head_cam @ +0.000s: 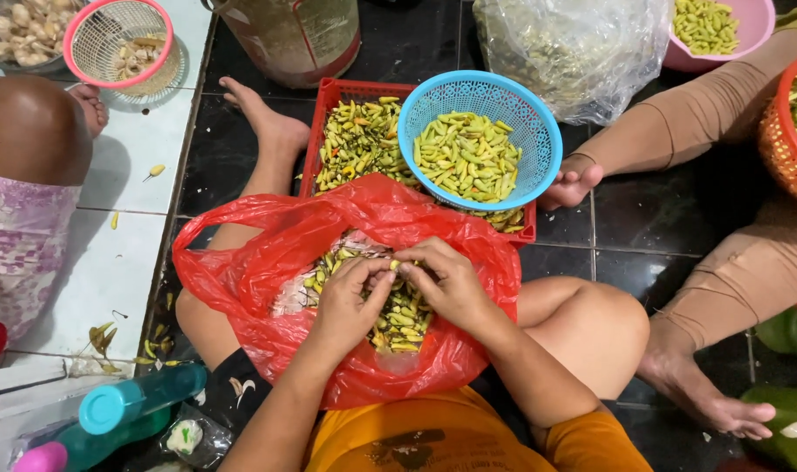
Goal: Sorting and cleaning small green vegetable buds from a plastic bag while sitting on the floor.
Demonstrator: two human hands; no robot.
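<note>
Two hands meet over the red plastic bag point(267, 262) that lies open across the seated person's lap. Behind the bag, on the dark tiled floor point(661, 218), stands a red crate point(328, 105) filled with small yellow-green chillies; a blue colander point(433, 105) holding a heap of the same chillies rests on the crate's right-hand end. A clear plastic sack point(573, 52) lies beyond the colander, toward the far edge of the floor. At the far left corner, on the white tiles, a pink-rimmed sieve point(110, 17) holds pale pieces, perhaps garlic, though the view is too small to be sure. Inside the bag lies a pile of chillies point(403, 319) mixed with pale scraps. The left hand point(346, 306) and the right hand point(446, 280) are both curled, fingertips pressed together. Between them they pinch one small chilli point(395, 265), held just above the pile at the middle of the bag's mouth.
</note>
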